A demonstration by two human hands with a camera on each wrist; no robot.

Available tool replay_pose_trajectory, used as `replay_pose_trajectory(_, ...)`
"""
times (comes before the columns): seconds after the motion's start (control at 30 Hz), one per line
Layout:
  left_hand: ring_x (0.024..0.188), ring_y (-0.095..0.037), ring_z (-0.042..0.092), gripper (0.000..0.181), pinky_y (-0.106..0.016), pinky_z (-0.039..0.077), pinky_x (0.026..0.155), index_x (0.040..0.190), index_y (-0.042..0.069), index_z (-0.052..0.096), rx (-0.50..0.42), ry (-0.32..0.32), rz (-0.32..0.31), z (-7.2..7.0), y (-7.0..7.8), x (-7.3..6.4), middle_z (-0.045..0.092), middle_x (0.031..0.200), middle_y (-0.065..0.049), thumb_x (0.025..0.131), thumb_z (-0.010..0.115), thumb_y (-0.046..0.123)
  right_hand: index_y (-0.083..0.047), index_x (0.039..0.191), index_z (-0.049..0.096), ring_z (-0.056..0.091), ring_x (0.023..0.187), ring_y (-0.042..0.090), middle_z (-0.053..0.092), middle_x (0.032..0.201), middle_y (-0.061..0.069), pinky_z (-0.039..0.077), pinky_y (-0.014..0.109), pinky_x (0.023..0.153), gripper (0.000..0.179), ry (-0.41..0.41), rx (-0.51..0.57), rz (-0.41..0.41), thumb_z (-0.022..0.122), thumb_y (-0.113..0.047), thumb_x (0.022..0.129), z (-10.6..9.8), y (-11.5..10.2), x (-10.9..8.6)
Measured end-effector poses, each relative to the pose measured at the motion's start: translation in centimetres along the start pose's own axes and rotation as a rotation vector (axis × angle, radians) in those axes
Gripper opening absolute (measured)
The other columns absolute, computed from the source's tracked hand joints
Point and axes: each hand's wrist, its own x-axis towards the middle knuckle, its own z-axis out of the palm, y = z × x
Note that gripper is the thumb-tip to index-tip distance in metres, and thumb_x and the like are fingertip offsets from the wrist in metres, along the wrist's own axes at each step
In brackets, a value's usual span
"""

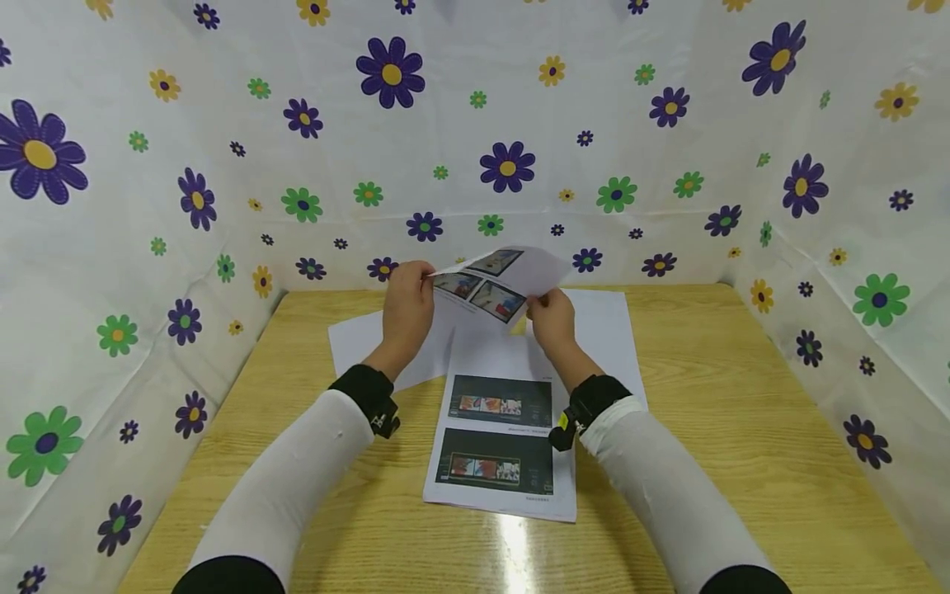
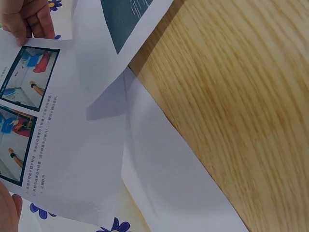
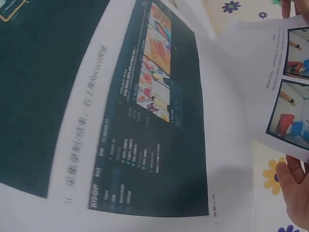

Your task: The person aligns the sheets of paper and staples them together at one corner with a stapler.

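Both hands hold up a printed sheet of paper (image 1: 493, 290) with several photos on it, tilted over the table. My left hand (image 1: 408, 309) pinches its left edge, and my right hand (image 1: 552, 320) grips the lower right corner between thumb and fingers. Beneath lies a printed page (image 1: 499, 419) with two dark screenshots, also seen close up in the right wrist view. In the left wrist view the raised sheet (image 2: 87, 159) shows lines of small text beside its photos. My right hand (image 2: 28, 19) appears there at its far edge.
A blank white sheet (image 1: 355, 340) lies at an angle on the left, partly behind my left hand. Another white sheet (image 1: 607, 330) lies at the right, under my right wrist. The wooden table (image 1: 712, 429) meets a flower-patterned cloth (image 1: 460, 124) at the back and sides.
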Motion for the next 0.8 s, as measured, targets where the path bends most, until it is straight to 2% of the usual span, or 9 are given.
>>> replay_pose_trajectory(0.13,0.107,-0.029,0.058,0.012,-0.042,0.051,0.093,0.111,0.003,0.060,-0.003,-0.001,0.010,0.1,0.0,-0.1,0.063,0.111,-0.013,0.107,0.049,0.005,0.005,0.131,0.061,0.070,0.106,0.034,0.068,0.121,0.022,0.057,0.043,0.091,0.031,0.014,0.063,-0.017,0.055,-0.013,0.106,-0.3,-0.2,0.2)
replay_pose_trajectory(0.27,0.110,-0.029,0.058,0.013,-0.042,0.051,0.096,0.115,0.002,0.059,-0.016,0.007,0.022,0.1,0.3,0.0,0.063,0.115,-0.015,0.106,0.049,0.003,0.003,0.134,0.060,0.067,0.117,0.032,0.065,0.128,0.019,0.057,0.037,0.096,0.031,0.033,0.155,-0.081,0.054,-0.010,0.106,-0.8,-0.7,0.3)
replay_pose_trajectory(0.37,0.114,-0.029,0.058,0.014,-0.041,0.050,0.100,0.117,0.002,0.058,-0.029,0.018,0.030,-0.1,0.6,0.1,0.062,0.118,-0.015,0.106,0.050,0.002,0.000,0.132,0.062,0.067,0.117,0.031,0.065,0.127,0.017,0.057,0.036,0.096,0.028,0.050,0.192,-0.151,0.053,-0.010,0.107,-1.3,-1.1,0.3)
replay_pose_trajectory(0.53,0.113,-0.030,0.058,0.015,-0.042,0.050,0.099,0.117,0.001,0.059,-0.084,0.069,0.068,-0.5,1.2,0.6,0.062,0.116,-0.016,0.106,0.049,0.001,-0.004,0.129,0.063,0.068,0.114,0.029,0.068,0.125,0.014,0.057,0.037,0.095,0.025,0.081,0.216,-0.247,0.053,-0.013,0.107,-2.2,-2.3,0.3)
replay_pose_trajectory(0.7,0.110,-0.031,0.060,0.016,-0.043,0.052,0.095,0.118,0.001,0.060,-0.124,0.100,0.106,-1.1,2.0,1.1,0.063,0.115,-0.017,0.105,0.049,-0.001,-0.003,0.127,0.062,0.068,0.112,0.029,0.068,0.124,0.015,0.057,0.041,0.095,0.023,0.125,0.240,-0.341,0.053,-0.008,0.106,-3.2,-3.8,0.5)
replay_pose_trajectory(0.8,0.110,-0.030,0.061,0.017,-0.043,0.054,0.095,0.118,0.002,0.060,-0.149,0.102,0.115,-1.4,2.5,1.1,0.064,0.116,-0.016,0.105,0.049,-0.001,-0.001,0.125,0.061,0.067,0.111,0.025,0.069,0.123,0.014,0.055,0.039,0.095,0.021,0.149,0.238,-0.375,0.054,-0.008,0.106,-3.9,-4.5,0.5)
